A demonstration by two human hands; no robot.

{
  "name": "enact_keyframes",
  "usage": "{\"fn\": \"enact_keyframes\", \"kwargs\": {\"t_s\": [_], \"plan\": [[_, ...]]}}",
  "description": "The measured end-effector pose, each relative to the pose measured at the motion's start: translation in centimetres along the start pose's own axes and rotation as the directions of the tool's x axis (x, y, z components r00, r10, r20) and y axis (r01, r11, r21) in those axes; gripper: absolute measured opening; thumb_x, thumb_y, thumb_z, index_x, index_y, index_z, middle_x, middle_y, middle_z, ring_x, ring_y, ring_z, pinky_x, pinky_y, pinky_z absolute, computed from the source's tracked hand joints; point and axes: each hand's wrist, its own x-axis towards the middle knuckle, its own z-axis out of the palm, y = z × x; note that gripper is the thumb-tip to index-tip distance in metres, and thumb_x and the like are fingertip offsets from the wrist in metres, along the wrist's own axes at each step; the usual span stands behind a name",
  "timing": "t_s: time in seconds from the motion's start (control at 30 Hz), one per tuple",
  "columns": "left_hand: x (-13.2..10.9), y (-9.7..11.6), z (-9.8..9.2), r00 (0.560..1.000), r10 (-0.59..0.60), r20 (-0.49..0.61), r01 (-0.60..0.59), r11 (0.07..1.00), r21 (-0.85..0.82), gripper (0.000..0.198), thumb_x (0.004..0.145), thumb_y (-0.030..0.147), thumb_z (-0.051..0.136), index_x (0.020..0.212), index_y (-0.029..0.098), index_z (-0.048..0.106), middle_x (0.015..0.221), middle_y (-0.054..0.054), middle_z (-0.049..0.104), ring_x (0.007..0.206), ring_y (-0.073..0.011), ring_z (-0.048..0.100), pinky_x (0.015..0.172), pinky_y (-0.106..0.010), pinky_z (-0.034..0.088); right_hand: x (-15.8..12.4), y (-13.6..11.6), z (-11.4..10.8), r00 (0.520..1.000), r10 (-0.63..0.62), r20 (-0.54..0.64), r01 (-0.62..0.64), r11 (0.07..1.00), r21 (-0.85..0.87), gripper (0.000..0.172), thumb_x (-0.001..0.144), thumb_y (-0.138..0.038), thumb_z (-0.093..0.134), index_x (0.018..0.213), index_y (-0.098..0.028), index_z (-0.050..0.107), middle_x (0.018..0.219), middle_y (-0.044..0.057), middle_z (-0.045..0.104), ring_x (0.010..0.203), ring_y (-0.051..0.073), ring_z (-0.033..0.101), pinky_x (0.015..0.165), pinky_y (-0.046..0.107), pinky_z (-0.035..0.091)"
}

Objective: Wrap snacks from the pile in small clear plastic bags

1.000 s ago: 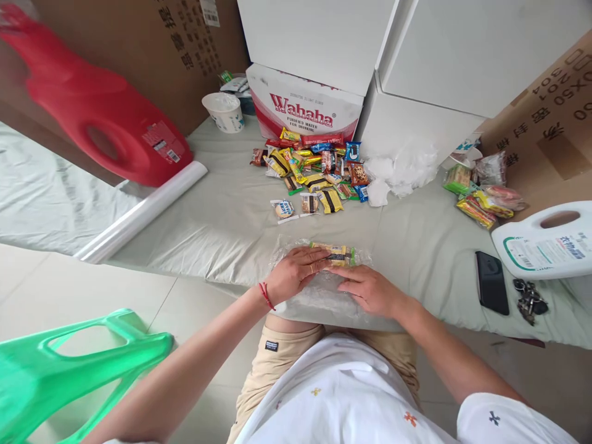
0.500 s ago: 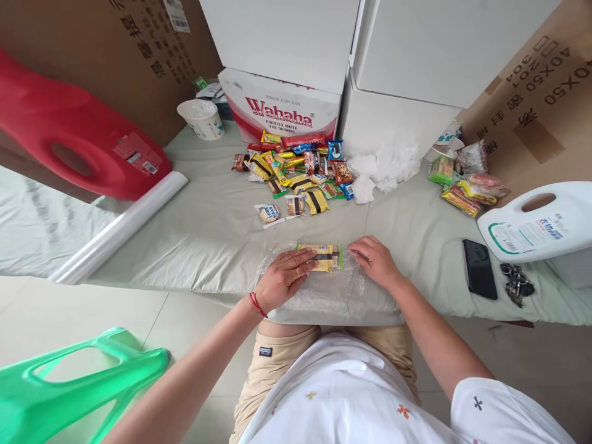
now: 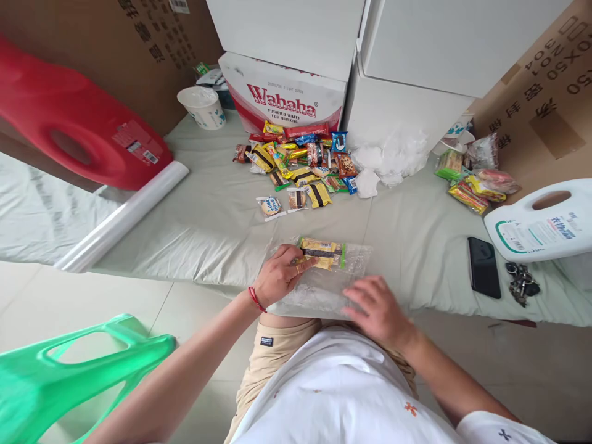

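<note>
One yellow snack bar is lying on cling film at the mattress's near edge, not yet covered. Our left hand is pressing it with flat fingers; our right hand is resting on the film, grip unclear. Loose snacks are waiting at the far edge.

I'm getting bright, even daylight with only soft shadows. The white boxes nearly wash out. Wide-angle bending stretches the red jug and green stool at my frame's edges.
</note>
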Motion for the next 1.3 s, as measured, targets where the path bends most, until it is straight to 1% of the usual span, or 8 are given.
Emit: {"fn": "enact_keyframes", "kwargs": {"t_s": [0.1, 0.2, 0.5, 0.7, 0.83, 0.97, 1.17, 1.3], "plan": [[0.0, 0.1, 0.1, 1.000, 0.002, 0.004, -0.002, 1.000, 0.013, 0.044, 0.100, 0.018, 0.048, 0.135, 0.036, 0.068, 0.103, -0.009, 0.062, 0.100, -0.0221, 0.055, 0.088, -0.035, 0.052, 0.6, -3.1, 3.4, 0.994, -0.060, 0.092, 0.066, 0.996, -0.067, 0.048, 0.092, -0.035, 0.072, 0.138, -0.025, 0.061, 0.131, 0.013, 0.066, 0.118, 0.031, 0.055, 0.104, 0.052, 0.047], [0.1, 0.5, -0.3, 0.999, 0.001, 0.042, -0.002, 0.999, 0.035, 0.043, 0.099, 0.017, 0.048, 0.133, 0.033, 0.069, 0.105, -0.010, 0.064, 0.101, -0.0228, 0.055, 0.089, -0.036, 0.050, 1.4, -3.5, 5.0, 0.999, -0.004, 0.052, 0.009, 0.994, -0.111, 0.031, 0.096, -0.019, 0.064, 0.126, -0.027, 0.068, 0.119, 0.009, 0.070, 0.113, 0.028, 0.056, 0.101, 0.049, 0.047], [2.9, 0.9, -3.4, 0.939, -0.070, 0.336, 0.035, 0.994, 0.108, 0.057, 0.090, 0.008, 0.050, 0.136, 0.038, 0.066, 0.095, -0.004, 0.070, 0.093, -0.0234, 0.056, 0.085, -0.040, 0.039, 7.5, -1.0, 0.3, 0.985, 0.159, -0.062, -0.138, 0.956, 0.260, 0.018, 0.102, -0.023, 0.052, 0.105, -0.024, 0.071, 0.099, 0.007, 0.070, 0.097, 0.022, 0.061, 0.087, 0.036, 0.052], [4.1, 0.7, -3.5, 0.914, -0.080, 0.399, 0.052, 0.995, 0.080, 0.063, 0.088, 0.006, 0.050, 0.138, 0.040, 0.064, 0.087, -0.004, 0.070, 0.091, -0.0240, 0.058, 0.082, -0.039, 0.039, 11.9, 1.7, 2.8, 0.919, 0.391, 0.044, -0.388, 0.883, 0.263, 0.026, 0.102, -0.030, 0.049, 0.097, -0.021, 0.073, 0.088, 0.004, 0.067, 0.076, 0.017, 0.064, 0.071, 0.028, 0.049], [3.5, 0.7, -3.8, 0.935, -0.087, 0.344, 0.090, 0.996, 0.009, 0.060, 0.091, 0.010, 0.048, 0.143, 0.037, 0.059, 0.091, -0.003, 0.072, 0.092, -0.0225, 0.062, 0.089, -0.039, 0.043, 12.8, 2.4, 5.0, 0.905, 0.419, 0.077, -0.424, 0.903, 0.068, 0.027, 0.101, -0.031, 0.050, 0.104, -0.025, 0.076, 0.091, 0.004, 0.066, 0.079, 0.017, 0.064, 0.069, 0.027, 0.046], [1.0, 0.5, -5.3, 0.978, -0.139, 0.158, 0.170, 0.964, -0.203, 0.045, 0.105, 0.032, 0.039, 0.148, 0.028, 0.054, 0.113, -0.007, 0.075, 0.111, -0.0229, 0.065, 0.103, -0.038, 0.045, 12.6, 2.2, 5.4, 0.891, 0.447, 0.083, -0.448, 0.894, -0.009, 0.029, 0.102, -0.029, 0.047, 0.106, -0.026, 0.075, 0.092, 0.004, 0.066, 0.082, 0.018, 0.064, 0.067, 0.027, 0.044], [-2.6, 1.3, -5.6, 0.981, -0.148, 0.124, 0.159, 0.984, -0.083, 0.094, 0.084, 0.079, 0.057, 0.155, 0.020, 0.040, 0.136, -0.017, 0.065, 0.141, -0.0383, 0.046, 0.124, -0.064, 0.018, 12.5, 2.1, 5.3, 0.894, 0.442, 0.073, -0.442, 0.897, -0.003, 0.031, 0.103, -0.029, 0.044, 0.107, -0.025, 0.074, 0.094, 0.004, 0.067, 0.085, 0.019, 0.064, 0.067, 0.028, 0.043], [-2.2, 1.7, -4.3, 0.982, -0.188, 0.007, 0.188, 0.982, 0.018, 0.024, 0.093, 0.047, 0.066, 0.103, 0.027, 0.073, 0.121, -0.007, 0.073, 0.142, -0.0320, 0.048, 0.126, -0.062, 0.015, 12.4, 2.2, 5.6, 0.894, 0.444, 0.059, -0.444, 0.896, -0.014, 0.031, 0.102, -0.029, 0.044, 0.105, -0.025, 0.074, 0.094, 0.004, 0.068, 0.084, 0.020, 0.064, 0.067, 0.028, 0.043]]}}
